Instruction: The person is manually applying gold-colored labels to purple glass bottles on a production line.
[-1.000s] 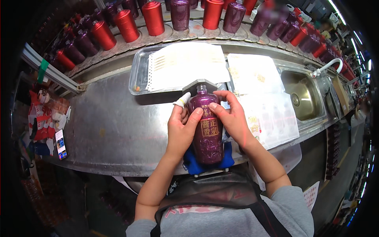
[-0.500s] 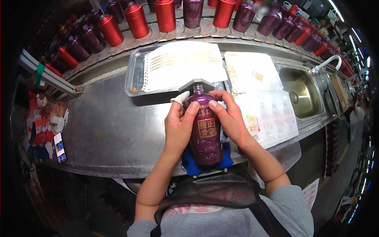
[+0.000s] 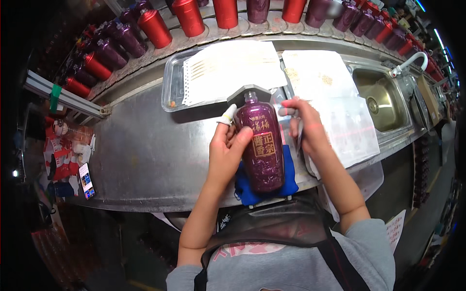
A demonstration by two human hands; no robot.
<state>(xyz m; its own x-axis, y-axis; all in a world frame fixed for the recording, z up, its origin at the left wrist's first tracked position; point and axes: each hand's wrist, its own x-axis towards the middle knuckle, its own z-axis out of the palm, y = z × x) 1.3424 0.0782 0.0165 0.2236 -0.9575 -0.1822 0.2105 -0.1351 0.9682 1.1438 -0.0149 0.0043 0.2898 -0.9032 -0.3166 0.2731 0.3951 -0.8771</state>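
A glossy purple glass bottle [image 3: 264, 167] with gold lettering leans back with its neck away from me. Its base is on a blue cloth pad [image 3: 290, 174] at the table's front edge, and its neck rests in a dark grey notched holder [image 3: 264, 90]. My left hand [image 3: 228, 145] grips the bottle's left side, thumb across its front; a white finger cot covers one fingertip. Off the right side of the bottle, my right hand [image 3: 308, 123] is raised with curled fingers. A thin greyish piece, too blurred to name, shows at its thumb side.
Behind the holder, a clear tray [image 3: 170, 92] carries a white sheet with gold strips [image 3: 228, 68]. White label sheets [image 3: 340, 116] lie to the right, beside a sink [image 3: 378, 104] with a white faucet [image 3: 412, 63]. Red and purple bottles [image 3: 189, 19] line a conveyor [image 3: 208, 34]. A phone [image 3: 86, 180] stands left.
My right hand has come off the bottle and moved right, its fingers now curled. My left hand still holds the bottle. The whole view has shifted slightly.
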